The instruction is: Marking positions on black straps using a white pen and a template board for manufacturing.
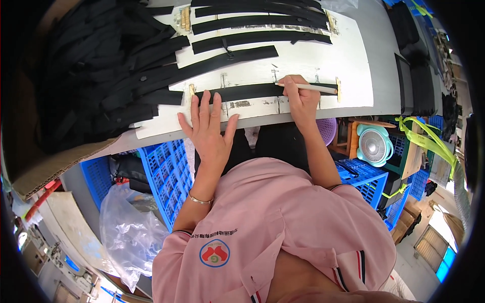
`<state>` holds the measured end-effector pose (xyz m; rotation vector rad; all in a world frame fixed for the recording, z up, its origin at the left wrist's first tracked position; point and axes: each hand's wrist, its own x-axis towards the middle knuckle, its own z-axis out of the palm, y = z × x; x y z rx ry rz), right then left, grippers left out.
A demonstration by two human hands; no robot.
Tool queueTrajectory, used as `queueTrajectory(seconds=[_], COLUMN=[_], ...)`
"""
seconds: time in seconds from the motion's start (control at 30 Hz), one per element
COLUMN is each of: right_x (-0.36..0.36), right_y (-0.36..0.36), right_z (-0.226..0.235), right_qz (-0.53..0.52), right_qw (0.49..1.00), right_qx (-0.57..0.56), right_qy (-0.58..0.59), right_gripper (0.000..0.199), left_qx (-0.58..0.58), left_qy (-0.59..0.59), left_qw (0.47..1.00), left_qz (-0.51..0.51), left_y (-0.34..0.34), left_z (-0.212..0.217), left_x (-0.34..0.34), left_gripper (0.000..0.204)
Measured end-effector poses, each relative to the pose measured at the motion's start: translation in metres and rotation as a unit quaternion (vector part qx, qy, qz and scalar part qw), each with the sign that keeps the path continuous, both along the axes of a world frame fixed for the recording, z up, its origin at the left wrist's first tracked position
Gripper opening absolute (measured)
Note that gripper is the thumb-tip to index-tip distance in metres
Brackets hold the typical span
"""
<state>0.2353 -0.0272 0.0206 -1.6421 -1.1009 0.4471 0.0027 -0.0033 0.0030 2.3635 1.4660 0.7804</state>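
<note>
A black fabric strip (247,92) lies lengthwise on a white board (353,65) in front of me, between tan end pieces. My left hand (208,126) rests with spread fingers over the strip's left end, some fingertips on the cloth. In my right hand (299,101) is a slim white pencil (310,87), held in a writing grip. Its tip meets the strip's upper edge, by a dark line drawn on the board. Farther off, several more black strips (262,38) lie across the board, some with a small dark piece attached.
A large heap of black strips (101,65) fills a cardboard box (65,164) at the left. Dark padded items (417,65) sit at the table's right end. Below are blue plastic crates (164,171), a clear plastic bag (129,227) and a turquoise fan (375,145).
</note>
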Motion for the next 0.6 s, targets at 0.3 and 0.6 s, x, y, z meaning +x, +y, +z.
queueTrajectory(seconds=[0.3, 0.6], right_x=[0.001, 0.0], right_y=[0.0, 0.003], right_z=[-0.007, -0.011], right_qz=[0.005, 0.001], right_qw=[1.0, 0.998], right_qx=[0.002, 0.029], right_qy=[-0.019, -0.051], right_gripper=[0.02, 0.021], left_qx=[-0.012, -0.033], left_qy=[0.0, -0.183], left_qw=[1.0, 0.976], left_qz=[-0.003, -0.113], left_y=[-0.001, 0.002], left_z=[0.0, 0.016], left_x=[0.001, 0.072], left_gripper=[0.06, 0.041])
